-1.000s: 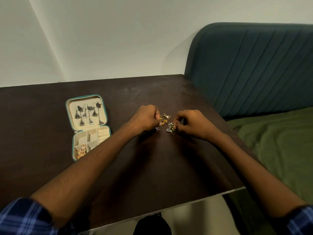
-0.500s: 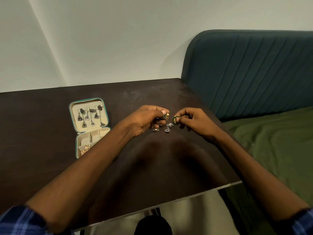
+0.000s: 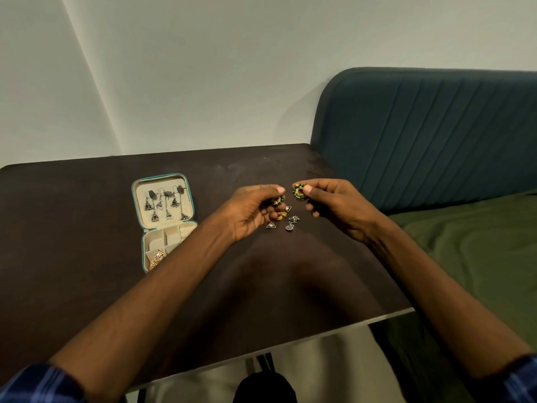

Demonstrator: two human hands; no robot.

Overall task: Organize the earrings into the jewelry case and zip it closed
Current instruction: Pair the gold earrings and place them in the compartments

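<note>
Two hands are working above a dark table point(image 3: 87, 286). The left hand point(image 3: 250, 212) is curling its fingers and thumb around one green-and-gold round earring point(image 3: 278, 200), which is showing just below the thumb tip. The right hand point(image 3: 334, 206) is pinching a second green-and-gold round earring point(image 3: 298, 192) between thumb and forefinger, holding it up clear of the tabletop; its other fingers are hanging loosely curled.

Loose earrings are lying on the table between and below the two hands, five that can be counted: two small triangular studs point(image 3: 270, 225), one near the left hand's fingertips and one just under the left-held earring; one small gold piece point(image 3: 281, 215) between them; and two silver flower-shaped studs point(image 3: 292, 223), one just in front of the other.

One jewelry case point(image 3: 139, 199) is lying open flat on the table, well to the left of the hands, teal outside and cream inside. Its far half, the lid, is carrying dark silver dangling earrings point(image 3: 165, 205) pinned in rows; about eight hanging pieces are showing, though the exact count is hard to tell. Its near half is split into small compartments; the front-left one is holding a gold filigree piece point(image 3: 158, 255), and the left forearm is covering part of this half.

A blue padded headboard point(image 3: 421, 135) and green bedding point(image 3: 470, 257) are standing to the right of the table.
</note>
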